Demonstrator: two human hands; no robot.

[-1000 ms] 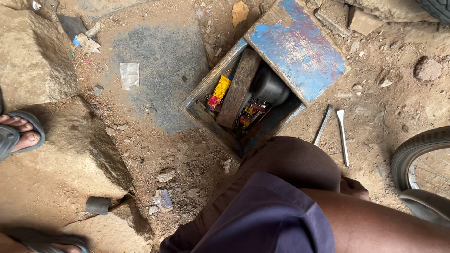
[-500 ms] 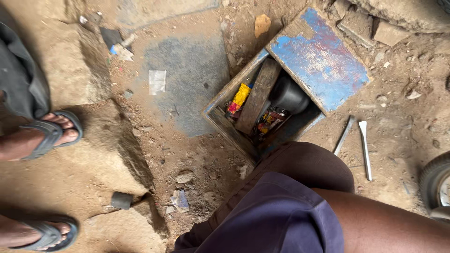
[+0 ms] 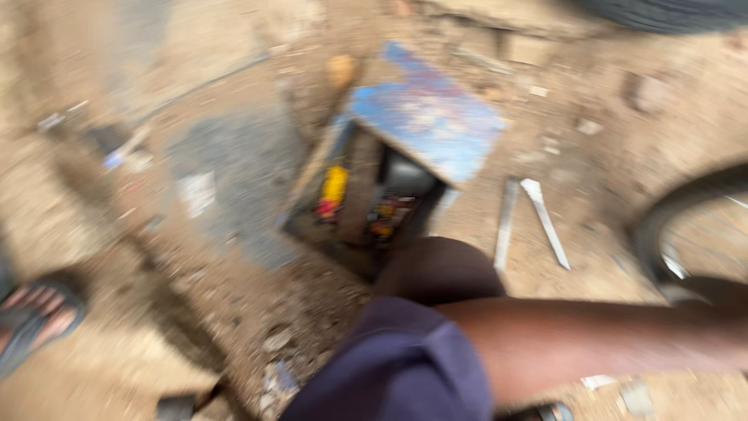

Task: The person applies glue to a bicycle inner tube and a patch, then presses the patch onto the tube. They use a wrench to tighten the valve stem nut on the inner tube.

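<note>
Blue chipped paint on a flat lid, laid back over an open tool box sunk into the dirt floor. Inside the box, a yellow and red item, a dark rounded shape and some smaller coloured bits, too blurred to name. Just right of the box, two slim metal bars lying on the dirt, close at their top ends and spreading apart lower down. Further right, a wheel with a dark tyre, cut off by the frame edge.

Across the bottom, a bare forearm out of a dark sleeve, stretched to the right, below the wheel and over a bent knee. Both hands out of view; impossible to tell whether clenched, released or grasping anything. At far left, another person's sandalled foot, well apart from the box.

Heavy blur throughout, so probably a fast turn of the head. Likely risks: a knee or shin knocking the open box, since the leg sits right at its near corner; a foot catching the loose bars on the floor; fingers pinched at the wheel while reaching without a steady look.
</note>
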